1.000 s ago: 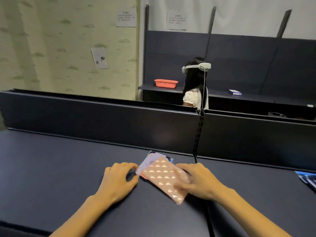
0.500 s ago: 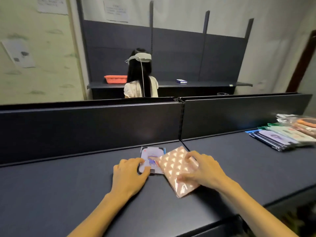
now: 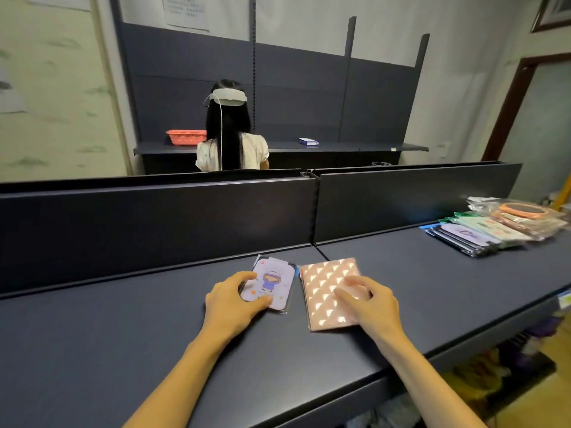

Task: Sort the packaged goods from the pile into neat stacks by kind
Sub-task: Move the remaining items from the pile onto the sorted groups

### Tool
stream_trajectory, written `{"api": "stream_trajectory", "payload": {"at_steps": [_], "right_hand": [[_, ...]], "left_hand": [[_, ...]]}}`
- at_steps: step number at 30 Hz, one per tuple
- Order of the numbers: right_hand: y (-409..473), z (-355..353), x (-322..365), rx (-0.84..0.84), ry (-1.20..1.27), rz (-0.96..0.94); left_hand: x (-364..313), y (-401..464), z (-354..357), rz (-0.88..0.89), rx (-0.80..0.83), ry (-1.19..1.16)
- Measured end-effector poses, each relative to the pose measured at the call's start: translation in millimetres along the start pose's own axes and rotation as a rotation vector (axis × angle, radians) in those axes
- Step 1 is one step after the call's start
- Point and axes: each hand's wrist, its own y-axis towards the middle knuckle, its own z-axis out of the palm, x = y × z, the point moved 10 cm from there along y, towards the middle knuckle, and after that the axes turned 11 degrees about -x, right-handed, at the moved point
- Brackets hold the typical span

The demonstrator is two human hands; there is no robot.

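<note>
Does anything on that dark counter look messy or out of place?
Mostly tidy. The lavender cartoon packet under the left hand and the pink patterned packet under the right hand lie side by side, each slightly askew. The unsorted pile at far right is a loose, overlapping heap.

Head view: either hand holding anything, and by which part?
Left hand grips the lilac cartoon-print packet at its near-left corner. Right hand rests its fingers on the pink triangle-pattern packet, near its middle; both lie flat.

A dark surface (image 3: pixel 123 335) carries a lilac cartoon packet (image 3: pixel 272 284) and a pink patterned packet (image 3: pixel 324 282) side by side near its back edge; a pile of packets (image 3: pixel 494 230) lies at the far right.
</note>
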Motion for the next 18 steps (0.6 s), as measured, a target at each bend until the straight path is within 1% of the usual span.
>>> {"api": "stream_trajectory", "payload": {"at_steps": [2,6,9,13,16,18], "right_hand": [[0.3,0.0,-2.8,0.009,0.022,0.003],[1.8,-1.1,-5.3,0.022,0.081,0.003],[2.0,0.5,-7.3,0.038,0.095,0.004],[1.3,4.3,-6.5,0.09,0.083,0.006],[0.1,6.8,-6.1,0.125,0.092,0.021],[-0.3,8.8,-3.8,0.167,0.067,0.027]], "left_hand": [[-4.6,-2.6,-1.7,0.012,0.0,-0.072],[-8.6,-4.0,-1.4,0.026,0.027,-0.113],[-7.6,-4.6,2.8,0.003,0.116,-0.09],[-12.6,-7.7,7.7,0.022,0.234,-0.065],[-10.8,-8.5,11.0,0.002,0.276,-0.124],[-11.7,-10.5,12.0,-0.001,0.275,-0.155]]}}
